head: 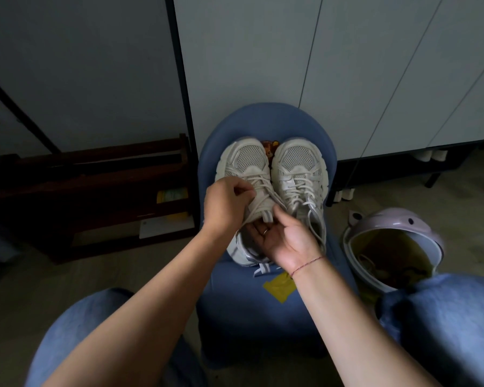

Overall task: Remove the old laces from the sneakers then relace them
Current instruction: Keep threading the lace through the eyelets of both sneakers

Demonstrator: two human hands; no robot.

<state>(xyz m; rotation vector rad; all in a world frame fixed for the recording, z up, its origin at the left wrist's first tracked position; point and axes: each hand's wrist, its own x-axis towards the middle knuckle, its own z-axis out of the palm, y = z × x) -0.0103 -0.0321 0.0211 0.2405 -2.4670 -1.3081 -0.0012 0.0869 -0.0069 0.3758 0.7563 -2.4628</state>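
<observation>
Pale cabinet doors (263, 51) are seen behind a blue stool (263, 308), on whose seat both white sneakers are stood side by side, toes pointing away. The left hand (228, 205) is curled over the left sneaker (246, 160), and its lace (263, 182) is pinched between thumb and fingertips. The right hand (287, 237) is turned palm up at that shoe's opening: the tongue is gripped with the thumb on top and the fingers tucked beneath. The right sneaker (298, 160) is left untouched, fully laced, its loose ends trailing toward the stool's near edge. A lavender bin (389, 219) is placed just right of the stool, lined with a yellowish bag; what is in it cannot be made out. A dark wooden rack (81, 174) is set left of the stool, with a yellow packet (172, 194) and a white sheet (165, 226) held in it.
</observation>
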